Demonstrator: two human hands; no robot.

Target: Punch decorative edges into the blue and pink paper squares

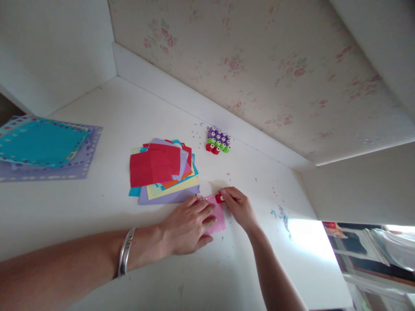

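Observation:
My left hand [191, 224] lies with fingers spread over a small pink sheet of paper [220, 218], pressing it against the white table. Along the top edge of this sheet runs a row of small punched marks, and its right and lower edges look scalloped. My right hand [238, 205] grips a small red craft punch [219, 198] with a white button, set at the sheet's upper right corner. Just above and left of my left hand sits a loose pile of coloured paper, with a red sheet [155, 164] on top.
Several purple, green and red craft punches [218, 140] stand grouped near the wall. Larger blue and purple punched sheets [45, 142] lie stacked at far left. Tiny paper bits [283, 216] are scattered on the white table [113, 108]. A flowered wall panel [233, 65] rises behind.

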